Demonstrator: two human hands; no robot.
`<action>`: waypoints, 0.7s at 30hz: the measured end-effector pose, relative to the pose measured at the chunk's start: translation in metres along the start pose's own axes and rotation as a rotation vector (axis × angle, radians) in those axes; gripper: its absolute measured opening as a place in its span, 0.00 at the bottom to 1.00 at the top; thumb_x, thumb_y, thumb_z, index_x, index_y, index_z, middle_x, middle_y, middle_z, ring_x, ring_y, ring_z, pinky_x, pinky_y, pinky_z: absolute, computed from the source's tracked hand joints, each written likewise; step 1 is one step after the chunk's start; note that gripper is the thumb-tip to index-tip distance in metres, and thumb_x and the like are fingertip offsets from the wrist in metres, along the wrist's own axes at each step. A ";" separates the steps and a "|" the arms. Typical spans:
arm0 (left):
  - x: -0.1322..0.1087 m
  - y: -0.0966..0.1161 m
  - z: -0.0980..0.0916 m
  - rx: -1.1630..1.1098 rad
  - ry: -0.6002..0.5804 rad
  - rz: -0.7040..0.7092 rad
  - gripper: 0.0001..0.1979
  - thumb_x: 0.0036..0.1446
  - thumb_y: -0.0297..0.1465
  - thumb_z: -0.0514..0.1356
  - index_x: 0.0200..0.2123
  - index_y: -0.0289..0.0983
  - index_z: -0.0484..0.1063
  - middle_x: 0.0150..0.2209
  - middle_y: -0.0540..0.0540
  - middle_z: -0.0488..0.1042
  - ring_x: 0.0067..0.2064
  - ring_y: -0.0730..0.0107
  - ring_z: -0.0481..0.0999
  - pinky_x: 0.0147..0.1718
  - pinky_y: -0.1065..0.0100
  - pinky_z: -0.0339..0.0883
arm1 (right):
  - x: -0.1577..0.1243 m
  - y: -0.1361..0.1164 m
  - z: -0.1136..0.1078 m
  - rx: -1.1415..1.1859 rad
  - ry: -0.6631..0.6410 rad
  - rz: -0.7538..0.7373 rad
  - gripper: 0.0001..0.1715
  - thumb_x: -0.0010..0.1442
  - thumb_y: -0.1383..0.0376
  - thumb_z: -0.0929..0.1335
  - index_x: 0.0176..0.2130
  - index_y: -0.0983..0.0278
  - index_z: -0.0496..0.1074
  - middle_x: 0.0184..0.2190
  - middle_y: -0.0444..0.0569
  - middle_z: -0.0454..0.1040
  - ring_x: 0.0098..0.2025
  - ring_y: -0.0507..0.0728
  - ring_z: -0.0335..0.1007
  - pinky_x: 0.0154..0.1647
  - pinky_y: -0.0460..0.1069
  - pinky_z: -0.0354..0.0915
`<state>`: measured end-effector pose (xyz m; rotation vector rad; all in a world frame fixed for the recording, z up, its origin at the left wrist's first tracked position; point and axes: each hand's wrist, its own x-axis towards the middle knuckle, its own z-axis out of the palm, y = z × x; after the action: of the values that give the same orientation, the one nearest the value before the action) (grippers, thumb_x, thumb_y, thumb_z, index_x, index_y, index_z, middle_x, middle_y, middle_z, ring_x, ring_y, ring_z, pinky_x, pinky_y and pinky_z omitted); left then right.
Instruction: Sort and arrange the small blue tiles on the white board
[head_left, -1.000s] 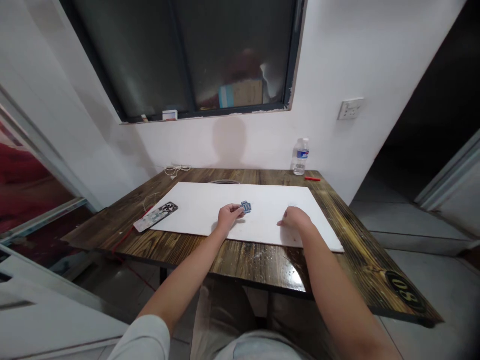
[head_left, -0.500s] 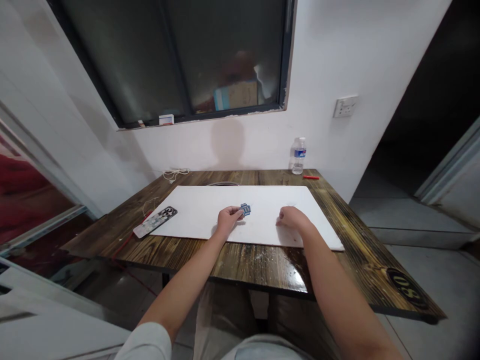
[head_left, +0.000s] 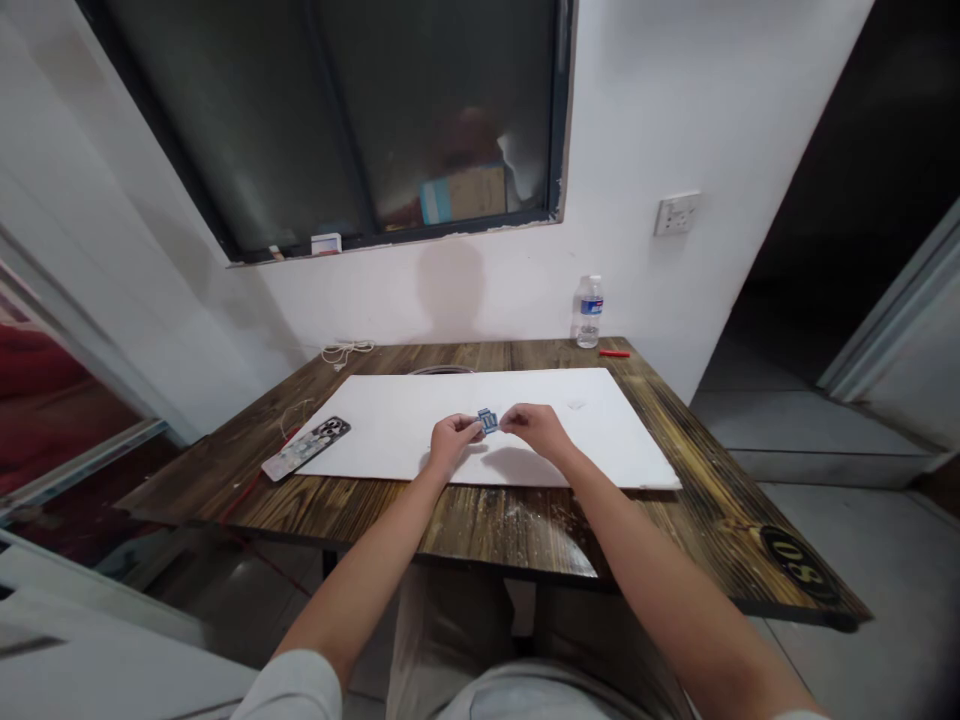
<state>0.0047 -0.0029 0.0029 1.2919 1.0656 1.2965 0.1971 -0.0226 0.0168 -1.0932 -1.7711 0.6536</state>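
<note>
And there's the left hand, fingers closed in a pinch on a small blue flat piece, held just above the white board on the wooden desk. The right hand, fingers loosely curled, sits right beside that piece; can't tell whether it has hold. A patterned flat case lies off left.

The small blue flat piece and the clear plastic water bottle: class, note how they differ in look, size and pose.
The small blue flat piece is opaque and far smaller than the tall, see-through clear plastic water bottle. The piece sits between the left hand and right hand; the bottle stands upright at the far edge of the dark wooden table. Both show blue.
</note>
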 end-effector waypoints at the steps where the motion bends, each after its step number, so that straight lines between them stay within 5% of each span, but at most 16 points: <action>1: -0.001 0.000 0.000 0.000 -0.006 0.001 0.22 0.33 0.41 0.73 0.28 0.31 0.76 0.25 0.44 0.77 0.26 0.69 0.76 0.33 0.62 0.75 | -0.001 -0.002 0.003 -0.004 0.042 -0.103 0.02 0.54 0.67 0.69 0.30 0.63 0.74 0.30 0.46 0.78 0.34 0.53 0.74 0.38 0.47 0.68; 6: -0.004 0.001 0.000 -0.020 -0.057 -0.001 0.21 0.33 0.41 0.73 0.26 0.32 0.74 0.23 0.46 0.76 0.25 0.70 0.75 0.33 0.63 0.74 | -0.008 -0.010 0.016 -0.128 0.198 -0.444 0.11 0.60 0.67 0.64 0.27 0.61 0.72 0.35 0.50 0.76 0.40 0.55 0.71 0.43 0.51 0.68; 21: -0.003 0.000 -0.001 -0.116 -0.084 -0.036 0.21 0.31 0.39 0.74 0.27 0.32 0.74 0.24 0.47 0.76 0.26 0.68 0.76 0.33 0.63 0.74 | -0.009 0.002 0.031 -0.360 0.236 -0.653 0.14 0.62 0.73 0.63 0.40 0.61 0.76 0.36 0.52 0.75 0.41 0.56 0.67 0.42 0.53 0.70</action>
<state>0.0039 -0.0054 0.0028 1.2235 0.9375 1.2483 0.1715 -0.0283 -0.0021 -0.7042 -1.9228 -0.1887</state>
